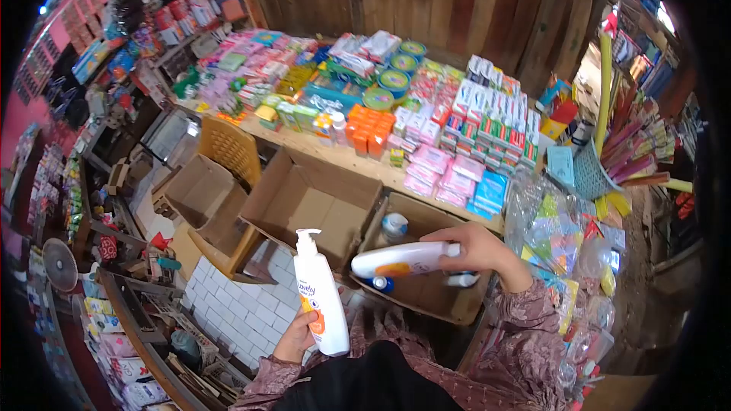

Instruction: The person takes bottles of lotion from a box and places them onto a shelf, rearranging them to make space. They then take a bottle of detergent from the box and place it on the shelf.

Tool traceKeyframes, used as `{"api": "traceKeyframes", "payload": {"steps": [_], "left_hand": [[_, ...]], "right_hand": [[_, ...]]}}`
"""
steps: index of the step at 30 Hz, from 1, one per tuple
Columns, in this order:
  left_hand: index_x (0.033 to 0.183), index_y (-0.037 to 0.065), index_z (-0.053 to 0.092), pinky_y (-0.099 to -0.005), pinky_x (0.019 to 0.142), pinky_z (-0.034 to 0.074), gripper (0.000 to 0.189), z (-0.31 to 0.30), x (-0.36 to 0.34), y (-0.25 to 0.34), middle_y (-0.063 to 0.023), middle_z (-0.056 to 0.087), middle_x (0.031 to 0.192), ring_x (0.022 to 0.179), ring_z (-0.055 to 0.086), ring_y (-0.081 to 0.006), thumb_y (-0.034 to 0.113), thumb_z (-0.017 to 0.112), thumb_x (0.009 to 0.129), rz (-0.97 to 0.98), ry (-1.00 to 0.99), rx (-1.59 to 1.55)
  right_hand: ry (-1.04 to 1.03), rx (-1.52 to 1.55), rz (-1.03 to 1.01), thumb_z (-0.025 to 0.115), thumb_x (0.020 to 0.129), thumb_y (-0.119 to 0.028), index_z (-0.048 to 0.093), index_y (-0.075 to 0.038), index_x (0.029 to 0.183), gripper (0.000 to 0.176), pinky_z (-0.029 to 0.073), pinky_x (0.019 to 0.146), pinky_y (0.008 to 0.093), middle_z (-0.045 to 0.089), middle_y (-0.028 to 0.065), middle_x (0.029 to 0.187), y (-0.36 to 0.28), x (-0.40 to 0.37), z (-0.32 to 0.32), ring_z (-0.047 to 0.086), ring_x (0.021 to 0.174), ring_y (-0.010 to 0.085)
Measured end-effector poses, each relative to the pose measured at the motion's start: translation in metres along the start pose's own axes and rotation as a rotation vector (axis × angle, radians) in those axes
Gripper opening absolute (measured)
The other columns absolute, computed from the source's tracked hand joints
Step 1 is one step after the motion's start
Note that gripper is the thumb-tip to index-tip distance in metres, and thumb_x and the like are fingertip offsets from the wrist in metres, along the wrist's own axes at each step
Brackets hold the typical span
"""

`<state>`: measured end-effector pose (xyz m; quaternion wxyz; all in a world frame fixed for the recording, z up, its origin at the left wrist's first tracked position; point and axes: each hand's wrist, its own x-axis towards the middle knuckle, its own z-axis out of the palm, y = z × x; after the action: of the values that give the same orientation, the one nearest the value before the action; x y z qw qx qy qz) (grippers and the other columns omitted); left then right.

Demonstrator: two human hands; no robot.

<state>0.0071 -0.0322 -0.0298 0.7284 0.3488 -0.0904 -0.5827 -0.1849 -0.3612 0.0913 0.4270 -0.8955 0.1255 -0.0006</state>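
My left hand (299,332) is closed around the lower side of a white pump bottle (318,297), held nearly upright with its pump on top. Its label reads "Lovely" and has an orange patch. My right hand (476,250) grips a second white bottle (397,260) by its top end. That bottle lies on its side over a cardboard box (426,301), its base pointing left. Inside this box stand a white bottle with a bluish cap (394,225) and a few other bottles, partly hidden by the one I hold.
Another cardboard box (263,209) with open flaps is left of the first, and a smaller box (199,194) sits by a wicker-backed chair (228,148). Behind them, a wooden table (297,144) carries stacked packets and orange boxes (370,129). A fan (61,265) stands far left.
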Motion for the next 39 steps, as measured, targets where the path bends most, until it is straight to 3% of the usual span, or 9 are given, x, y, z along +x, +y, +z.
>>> {"api": "traceKeyframes", "payload": {"steps": [4,10,13,17,18,20,24,33,39], "left_hand": [[0.146,0.011,0.021,-0.0553,0.105,0.031,0.1,0.034,-0.008,0.031,-0.0051,0.01,0.154,0.132,0.034,-0.0304,0.017,0.077,0.064,0.115,-0.179,-0.054],[0.132,0.002,0.042,-0.0489,0.099,0.042,0.071,-0.026,-0.063,0.018,-0.0195,0.059,0.118,0.111,0.056,-0.0377,0.012,0.074,0.07,0.18,0.074,0.122],[0.134,0.002,0.038,-0.0547,0.1,0.039,0.072,-0.043,-0.092,0.002,-0.018,0.055,0.123,0.112,0.055,-0.0367,0.013,0.074,0.072,0.297,0.108,-0.005],[0.135,0.003,0.036,-0.0584,0.103,0.036,0.076,-0.03,-0.152,0.013,-0.0162,0.052,0.126,0.115,0.054,-0.0339,0.016,0.075,0.071,0.596,0.181,-0.04],[0.135,0.003,0.036,-0.0588,0.103,0.035,0.076,-0.022,-0.17,0.02,-0.0158,0.052,0.127,0.115,0.053,-0.0333,0.016,0.075,0.071,0.674,0.207,-0.044],[0.134,0.003,0.036,-0.0592,0.103,0.035,0.078,-0.027,-0.211,0.022,-0.0143,0.051,0.129,0.115,0.053,-0.0319,0.018,0.077,0.07,0.845,0.299,-0.033],[0.127,0.0,0.043,-0.0384,0.093,0.048,0.065,-0.041,-0.296,0.007,-0.012,0.06,0.115,0.103,0.061,-0.0241,0.009,0.075,0.071,1.161,0.544,-0.073],[0.126,0.003,0.043,-0.0371,0.089,0.048,0.064,-0.05,-0.479,-0.093,-0.0098,0.058,0.111,0.101,0.059,-0.021,0.011,0.076,0.072,1.477,1.075,-0.072],[0.123,0.003,0.044,-0.0352,0.082,0.047,0.059,-0.029,-0.548,-0.114,-0.0079,0.057,0.103,0.093,0.058,-0.0194,0.01,0.075,0.073,1.625,1.356,-0.148]], "right_hand": [[-0.233,-0.146,-0.265,0.066,0.073,-0.025,0.064,-0.012,0.113,0.043,0.052,0.075,0.0355,0.069,0.0128,0.092,-0.086,0.056,-0.015,0.066,0.081,0.0271],[-0.654,-0.249,-0.431,0.065,0.071,-0.027,0.058,-0.005,0.119,0.053,0.055,0.058,0.0336,0.068,0.0155,0.085,-0.195,0.158,0.02,0.066,0.063,0.0239],[-0.849,-0.338,-0.372,0.064,0.073,-0.025,0.05,-0.008,0.129,0.06,0.052,0.062,0.0292,0.065,0.0121,0.072,-0.273,0.178,0.046,0.065,0.072,0.0236],[-1.077,-0.064,-0.609,0.069,0.08,-0.028,0.025,-0.012,0.145,0.08,0.054,0.066,0.0291,0.059,0.0118,0.112,-0.348,0.194,0.088,0.059,0.096,0.0154],[-1.237,0.043,-0.56,0.072,0.08,-0.023,0.015,-0.013,0.148,0.089,0.052,0.079,0.0317,0.046,0.0085,0.13,-0.358,0.204,0.103,0.051,0.107,0.0145],[-1.295,0.382,-0.743,0.075,0.077,-0.014,0.016,-0.01,0.147,0.092,0.045,0.094,0.034,0.047,0.0078,0.13,-0.371,0.209,0.16,0.049,0.114,0.017],[-1.231,0.595,-0.808,0.079,0.073,-0.012,0.031,-0.003,0.137,0.08,0.041,0.098,0.0357,0.05,0.0088,0.126,-0.385,0.174,0.307,0.049,0.116,0.0176],[-1.445,0.866,-0.933,0.077,0.074,-0.007,0.041,0.0,0.12,0.059,0.048,0.089,0.0351,0.058,0.0117,0.112,-0.475,0.024,0.529,0.059,0.102,0.0202],[-1.568,0.777,-0.968,0.073,0.078,-0.01,0.029,0.001,0.136,0.074,0.044,0.092,0.0325,0.047,0.0133,0.125,-0.534,-0.034,0.597,0.049,0.112,0.0198]]}}
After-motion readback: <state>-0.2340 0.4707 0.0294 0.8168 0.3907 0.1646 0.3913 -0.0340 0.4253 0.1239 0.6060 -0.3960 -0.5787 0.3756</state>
